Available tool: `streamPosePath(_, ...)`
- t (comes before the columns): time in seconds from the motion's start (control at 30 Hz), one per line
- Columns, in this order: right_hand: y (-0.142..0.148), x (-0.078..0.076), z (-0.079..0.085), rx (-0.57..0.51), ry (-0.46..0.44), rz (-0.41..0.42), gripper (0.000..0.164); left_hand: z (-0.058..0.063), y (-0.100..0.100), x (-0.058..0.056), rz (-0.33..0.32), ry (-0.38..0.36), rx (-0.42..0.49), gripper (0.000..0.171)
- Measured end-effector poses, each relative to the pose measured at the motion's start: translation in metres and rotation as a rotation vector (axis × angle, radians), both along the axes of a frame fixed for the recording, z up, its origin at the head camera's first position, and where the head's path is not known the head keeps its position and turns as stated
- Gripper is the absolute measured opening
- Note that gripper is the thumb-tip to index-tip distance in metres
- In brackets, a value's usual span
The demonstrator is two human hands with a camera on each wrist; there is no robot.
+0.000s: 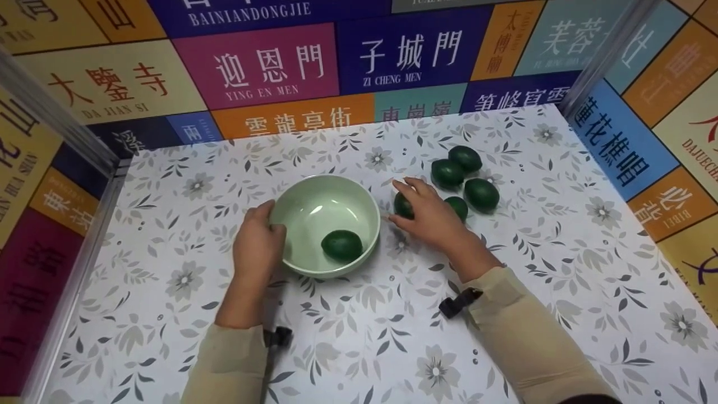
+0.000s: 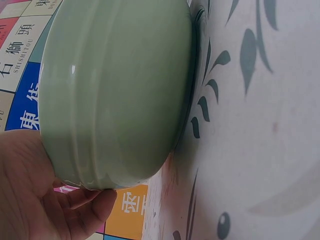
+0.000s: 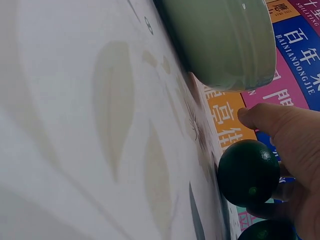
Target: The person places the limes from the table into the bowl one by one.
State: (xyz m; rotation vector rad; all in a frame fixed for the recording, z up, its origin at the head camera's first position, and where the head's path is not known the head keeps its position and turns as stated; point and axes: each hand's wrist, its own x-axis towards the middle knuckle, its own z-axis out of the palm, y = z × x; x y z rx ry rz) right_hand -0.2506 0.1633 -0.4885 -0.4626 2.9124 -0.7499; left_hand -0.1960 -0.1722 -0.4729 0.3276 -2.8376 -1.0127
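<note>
A pale green bowl (image 1: 305, 210) stands upright on the table, with one glossy dark green oval fruit (image 1: 342, 246), lime-like, lying inside it. My left hand (image 1: 258, 241) grips the bowl's left rim; in the left wrist view its thumb (image 2: 102, 207) lies against the outer wall. Right of the bowl, my right hand (image 1: 429, 216) reaches over another dark green fruit (image 3: 248, 172). Its thumb (image 3: 267, 117) is extended and apart from that fruit, while the other fingers lie behind it. Whether those fingers touch it is unclear.
Beyond my right hand sit several more dark green fruits (image 1: 481, 195), one of them (image 1: 457, 209) partly hidden by the hand. A floral cloth (image 1: 336, 342) covers the table. Printed panels (image 1: 275, 62) stand along the back and both sides.
</note>
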Motion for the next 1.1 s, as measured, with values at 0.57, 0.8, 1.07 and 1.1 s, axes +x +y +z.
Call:
streamPosePath(0.57, -0.0004, -0.0014, 0.0024, 0.071, -0.002, 0.016, 0.073, 0.0005, -0.0004, 0.0001, 0.008, 0.004, -0.001, 0.058)
streamPosePath(0.8, -0.0002, -0.0014, 0.0009, 0.092, -0.024, 0.009, 0.068, -0.0005, 0.0008, 0.0006, 0.014, 0.004, -0.007, 0.058)
streamPosePath(1.07, 0.0025, -0.0022, -0.0001, 0.086, -0.015, 0.023, 0.068, 0.0003, 0.0013, -0.0001, 0.008, 0.017, -0.008, 0.058)
streamPosePath(1.1, 0.0025, -0.0022, -0.0003, 0.087, -0.017, 0.023, 0.068, 0.0005, 0.0016, 0.0002, 0.009, 0.016, -0.009, 0.058)
